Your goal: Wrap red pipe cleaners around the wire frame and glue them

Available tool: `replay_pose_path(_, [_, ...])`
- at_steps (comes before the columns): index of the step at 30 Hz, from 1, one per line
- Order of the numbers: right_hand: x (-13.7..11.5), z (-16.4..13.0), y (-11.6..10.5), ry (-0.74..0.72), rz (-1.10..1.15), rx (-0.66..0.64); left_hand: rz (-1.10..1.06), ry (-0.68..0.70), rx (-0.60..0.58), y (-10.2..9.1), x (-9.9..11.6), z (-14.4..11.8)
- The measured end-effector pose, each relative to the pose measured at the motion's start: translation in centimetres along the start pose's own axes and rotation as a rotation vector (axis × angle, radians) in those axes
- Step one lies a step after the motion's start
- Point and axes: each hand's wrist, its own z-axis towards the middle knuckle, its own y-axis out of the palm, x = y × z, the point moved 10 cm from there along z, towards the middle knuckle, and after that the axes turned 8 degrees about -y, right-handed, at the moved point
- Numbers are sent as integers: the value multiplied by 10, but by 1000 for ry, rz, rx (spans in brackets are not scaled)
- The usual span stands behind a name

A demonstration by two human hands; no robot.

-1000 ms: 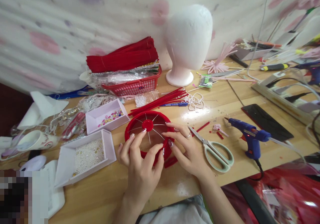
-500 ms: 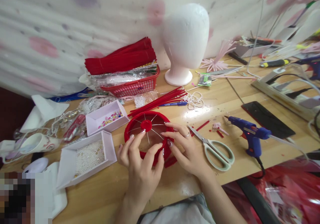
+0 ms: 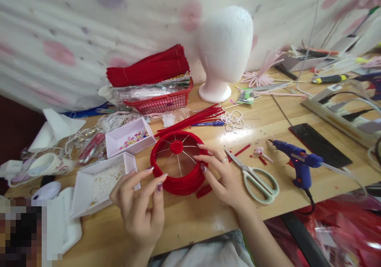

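At the bench point(image 3: 190, 219), right hand point(image 3: 226, 179) grips red wire-spoked frame point(image 3: 183, 185); left hand's point(image 3: 141, 213) fingers loosely parted; steady bracing advised.

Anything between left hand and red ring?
Nothing visible. The left hand is at the left edge of the red ring; the bead tray lies behind that hand, not between them. The right hand touches the ring.

No readable text or numbers.
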Motion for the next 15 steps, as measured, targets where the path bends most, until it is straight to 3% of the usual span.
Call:
replay_pose_path(3, [0,0,0,-7,-21,11,-12,-29,46,-9,-14,-1])
replay_pose_path(7, [-3,-1,1,-41,-66,6,-4,-33,-7,-5,-22,-8])
replay_pose_path(15, [-5,-3,7,-112,-148,-5,-15,-22,-123,8,-15,-31])
